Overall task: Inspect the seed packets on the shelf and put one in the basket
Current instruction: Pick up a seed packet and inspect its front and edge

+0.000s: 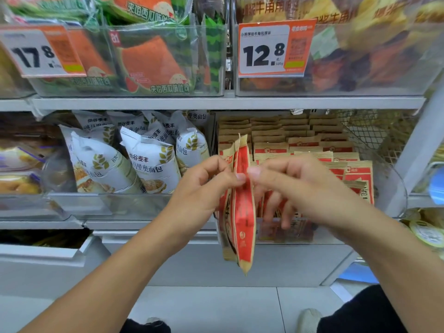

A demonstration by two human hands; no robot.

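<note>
Nearest, the left hand pinches a few red-and-tan paper seed packets edge-on, hanging toward six o'clock. At three o'clock of them, the right hand closes thumb and forefinger on the front packet. Best to peel one free while bracing the rest. Beyond, at twelve o'clock, stacked matching packets fill the clear shelf bin; no basket shows.

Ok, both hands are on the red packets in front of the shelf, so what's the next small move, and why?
Probably peel the front packet away with the right hand. The left hand pinches several red and tan packets edge-on, so no printed face shows fully, and the right hand's fingertips already meet the front one near its upper part. No basket is in view, so dropping one in looks premature.
</note>
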